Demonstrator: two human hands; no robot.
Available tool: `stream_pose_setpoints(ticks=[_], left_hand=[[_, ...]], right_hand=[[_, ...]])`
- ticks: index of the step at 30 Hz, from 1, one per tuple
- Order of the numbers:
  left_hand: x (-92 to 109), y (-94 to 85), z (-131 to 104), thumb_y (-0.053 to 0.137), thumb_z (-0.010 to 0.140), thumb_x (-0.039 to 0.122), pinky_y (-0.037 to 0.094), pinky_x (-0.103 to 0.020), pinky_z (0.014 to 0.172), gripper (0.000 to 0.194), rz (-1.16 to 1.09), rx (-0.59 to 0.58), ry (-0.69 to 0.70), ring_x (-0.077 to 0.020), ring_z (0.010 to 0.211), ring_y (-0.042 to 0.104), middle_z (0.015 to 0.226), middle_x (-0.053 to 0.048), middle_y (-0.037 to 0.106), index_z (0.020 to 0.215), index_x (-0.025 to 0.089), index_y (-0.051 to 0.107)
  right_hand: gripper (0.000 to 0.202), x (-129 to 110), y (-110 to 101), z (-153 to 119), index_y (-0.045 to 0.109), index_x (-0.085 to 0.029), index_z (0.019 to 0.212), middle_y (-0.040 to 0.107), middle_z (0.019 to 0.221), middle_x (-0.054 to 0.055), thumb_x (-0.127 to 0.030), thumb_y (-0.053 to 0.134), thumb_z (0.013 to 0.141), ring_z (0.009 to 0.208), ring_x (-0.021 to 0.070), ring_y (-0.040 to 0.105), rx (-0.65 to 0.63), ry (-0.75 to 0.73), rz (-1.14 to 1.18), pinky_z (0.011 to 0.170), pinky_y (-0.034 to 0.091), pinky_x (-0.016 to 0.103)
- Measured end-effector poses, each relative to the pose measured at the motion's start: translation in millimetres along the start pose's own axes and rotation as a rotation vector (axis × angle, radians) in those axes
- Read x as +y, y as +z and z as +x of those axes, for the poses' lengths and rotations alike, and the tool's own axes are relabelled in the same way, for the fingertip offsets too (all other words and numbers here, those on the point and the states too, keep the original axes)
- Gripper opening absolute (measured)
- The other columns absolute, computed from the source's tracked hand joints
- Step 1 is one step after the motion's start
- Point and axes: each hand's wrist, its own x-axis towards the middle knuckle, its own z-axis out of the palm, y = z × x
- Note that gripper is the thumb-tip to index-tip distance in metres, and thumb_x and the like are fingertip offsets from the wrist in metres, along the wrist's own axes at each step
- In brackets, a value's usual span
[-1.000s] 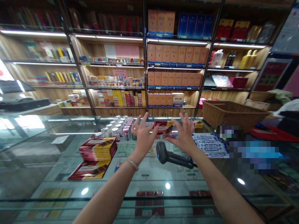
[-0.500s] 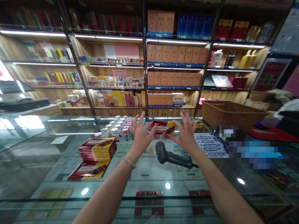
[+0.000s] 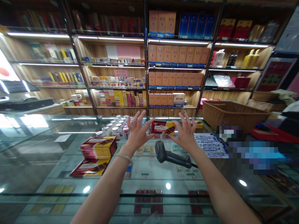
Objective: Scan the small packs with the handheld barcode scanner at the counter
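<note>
A red and yellow chocolate wafer packet (image 3: 162, 128) is held up level over the far part of the glass counter, its printed front towards me. My left hand (image 3: 137, 135) grips its left edge between thumb and a finger, the other fingers spread upward. At the packet's right edge, my right hand (image 3: 187, 135) holds it the same way. Below the packet, a black barcode scanner (image 3: 173, 158) lies on the counter, touched by neither hand. A stack of matching packets (image 3: 99, 148) stands to the left, with more packets (image 3: 91, 168) lying flat in front.
Several small cans (image 3: 114, 128) stand behind my left hand. Blue and white packs (image 3: 211, 145) lie right of my right hand, near a wicker basket (image 3: 233, 113). The glass counter (image 3: 149, 169) shows goods beneath. Shelves of boxes (image 3: 175, 81) line the back wall.
My left hand has shifted slightly left and spread its fingers more. The packet's front now faces me more fully. My right hand has barely moved.
</note>
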Motion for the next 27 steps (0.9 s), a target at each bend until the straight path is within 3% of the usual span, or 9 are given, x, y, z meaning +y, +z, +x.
stream_pose_setpoints(ticks=[7,11,19,27], left_hand=[[-6,-3.1,4,0.085,0.073,0.049,-0.001,-0.068,0.123,0.07,0.05,-0.013,0.056,-0.0396,0.153,0.028,0.165,-0.014,0.036,0.137,0.034,0.06],[-10,-15.2,8,0.088,0.07,0.043,0.001,-0.068,0.123,0.072,0.076,-0.026,0.1,-0.0395,0.153,0.028,0.165,-0.014,0.036,0.135,0.034,0.06],[-28,-72.1,0,0.091,0.066,0.042,0.001,-0.067,0.124,0.069,0.132,-0.085,0.123,-0.0399,0.152,0.029,0.165,-0.013,0.036,0.13,0.033,0.065],[-72,-132.3,-39,0.089,0.066,0.049,-0.003,-0.067,0.124,0.068,0.217,-0.146,0.039,-0.0402,0.152,0.029,0.165,-0.009,0.036,0.129,0.037,0.066]], right_hand=[[0.052,-2,2,-1,0.057,-0.022,0.131,0.034,0.162,0.018,-0.045,0.068,0.086,0.153,0.0367,0.021,0.014,-0.005,0.026,0.122,0.009,0.062],[0.054,-3,2,-1,0.059,-0.022,0.13,0.035,0.162,0.018,-0.049,0.071,0.085,0.153,0.0371,0.021,0.024,-0.016,0.042,0.121,0.011,0.063],[0.057,-34,-7,13,0.059,-0.02,0.127,0.039,0.159,0.02,-0.059,0.067,0.086,0.152,0.0368,0.025,0.03,-0.132,0.104,0.122,0.01,0.061],[0.057,-106,-10,29,0.06,-0.019,0.123,0.039,0.16,0.02,-0.059,0.069,0.083,0.153,0.0357,0.024,0.007,-0.235,0.197,0.123,0.007,0.059]])
